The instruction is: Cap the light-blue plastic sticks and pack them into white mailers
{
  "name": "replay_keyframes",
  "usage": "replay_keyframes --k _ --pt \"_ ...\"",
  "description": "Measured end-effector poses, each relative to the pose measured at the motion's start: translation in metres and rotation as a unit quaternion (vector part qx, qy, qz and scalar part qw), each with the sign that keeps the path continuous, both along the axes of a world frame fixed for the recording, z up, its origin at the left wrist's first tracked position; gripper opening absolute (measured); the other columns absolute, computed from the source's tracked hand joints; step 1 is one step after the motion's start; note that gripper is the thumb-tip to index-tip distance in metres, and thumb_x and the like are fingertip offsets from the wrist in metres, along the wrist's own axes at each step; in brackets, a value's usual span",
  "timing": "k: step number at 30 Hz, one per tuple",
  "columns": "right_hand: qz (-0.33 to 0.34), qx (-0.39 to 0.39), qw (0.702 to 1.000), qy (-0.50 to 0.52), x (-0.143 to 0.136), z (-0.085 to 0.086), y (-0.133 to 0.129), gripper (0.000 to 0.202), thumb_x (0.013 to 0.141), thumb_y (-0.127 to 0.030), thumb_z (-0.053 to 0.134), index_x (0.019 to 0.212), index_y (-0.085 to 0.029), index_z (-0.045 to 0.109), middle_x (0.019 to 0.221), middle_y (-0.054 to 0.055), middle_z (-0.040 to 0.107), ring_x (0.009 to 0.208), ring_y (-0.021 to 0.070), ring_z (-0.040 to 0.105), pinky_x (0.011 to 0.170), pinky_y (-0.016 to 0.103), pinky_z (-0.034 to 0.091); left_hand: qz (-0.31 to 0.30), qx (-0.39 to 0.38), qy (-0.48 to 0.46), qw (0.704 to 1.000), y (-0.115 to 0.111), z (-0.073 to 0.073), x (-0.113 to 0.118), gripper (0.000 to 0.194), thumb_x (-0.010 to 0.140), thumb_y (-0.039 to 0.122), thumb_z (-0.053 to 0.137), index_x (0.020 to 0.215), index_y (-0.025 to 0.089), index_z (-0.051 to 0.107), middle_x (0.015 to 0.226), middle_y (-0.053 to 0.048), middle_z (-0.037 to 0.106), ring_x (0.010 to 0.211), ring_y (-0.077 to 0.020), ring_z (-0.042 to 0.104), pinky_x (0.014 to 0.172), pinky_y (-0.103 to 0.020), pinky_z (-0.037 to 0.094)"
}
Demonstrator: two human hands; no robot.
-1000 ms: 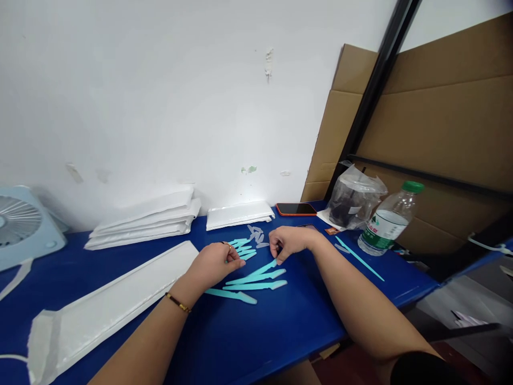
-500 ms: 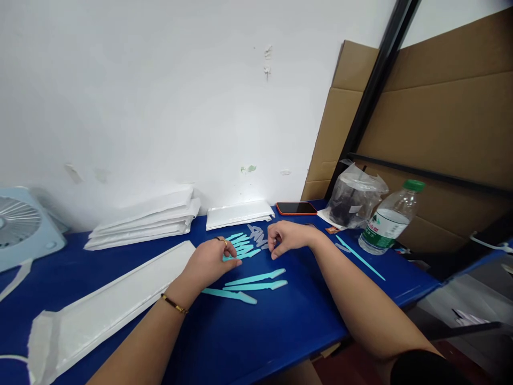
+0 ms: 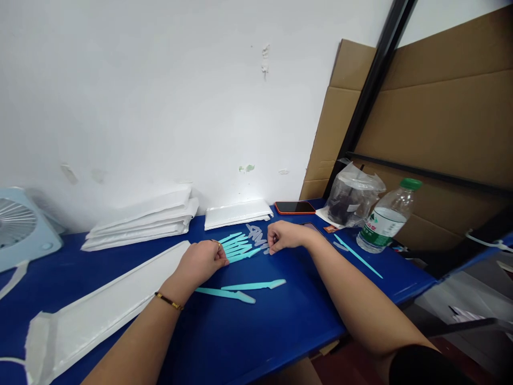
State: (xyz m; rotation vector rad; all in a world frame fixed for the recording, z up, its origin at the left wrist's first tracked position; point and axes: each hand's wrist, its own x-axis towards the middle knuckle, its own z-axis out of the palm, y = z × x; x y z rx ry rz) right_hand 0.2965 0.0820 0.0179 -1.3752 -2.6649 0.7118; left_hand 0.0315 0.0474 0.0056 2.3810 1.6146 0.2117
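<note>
Left hand bends its fingers over the handle ends of a fan of teal razors, while curled fingertips of the right hand meet beside loose clear caps; whether either grips anything cannot be told. Two razors lie nearer the table edge, another near the bottle. The left hand hides some handles and overlaps a long envelope. Beyond, along the wall, sit a fan, stacked envelopes, a white packet, a phone and a bagged cup.
</note>
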Motion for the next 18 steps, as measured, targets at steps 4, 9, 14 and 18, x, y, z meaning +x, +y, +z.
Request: replay_keyframes --k 4,9,14,18 --pt "0.015 0.005 1.0 0.016 0.002 0.007 -0.008 0.034 0.059 -0.043 0.072 0.077 -0.015 0.071 0.073 0.002 0.063 0.068 0.0124 0.053 0.058 0.02 0.036 -0.046 -0.012 -0.052 0.997 -0.01 0.005 0.005 0.027 0.068 0.047 0.057 0.078 0.023 0.066 0.086 -0.002 0.065 0.075 -0.0166 0.058 0.062 -0.025 0.038" --pt "0.105 -0.099 0.988 -0.059 -0.014 0.009 -0.027 0.034 0.054 -0.043 0.075 0.075 -0.017 0.071 0.071 -0.001 0.064 0.06 0.0102 0.052 0.051 0.02 0.034 -0.124 -0.083 -0.031 0.988 -0.019 0.003 0.02 0.024 0.065 0.046 0.06 0.07 0.024 0.068 0.072 0.001 0.065 0.065 -0.0143 0.056 0.054 -0.023 0.035" --pt "0.089 -0.065 0.99 -0.083 -0.026 0.004 -0.027 0.024 0.057 -0.033 0.074 0.071 -0.014 0.069 0.068 0.0 0.063 0.058 0.0098 0.052 0.05 0.019 0.033 -0.097 -0.061 -0.013 0.993 -0.012 -0.001 0.017 0.02 0.069 0.041 0.056 0.066 0.024 0.066 0.068 0.001 0.066 0.062 -0.0144 0.056 0.052 -0.024 0.033" --pt "0.023 -0.017 0.999 -0.041 -0.014 0.002 -0.014 0.022 0.06 -0.032 0.073 0.073 -0.014 0.069 0.072 0.001 0.063 0.062 0.0106 0.053 0.053 0.019 0.035 -0.046 -0.029 0.006 0.998 -0.004 0.001 0.007 0.019 0.07 0.039 0.056 0.066 0.023 0.065 0.07 0.0 0.066 0.063 -0.0153 0.057 0.056 -0.025 0.034"
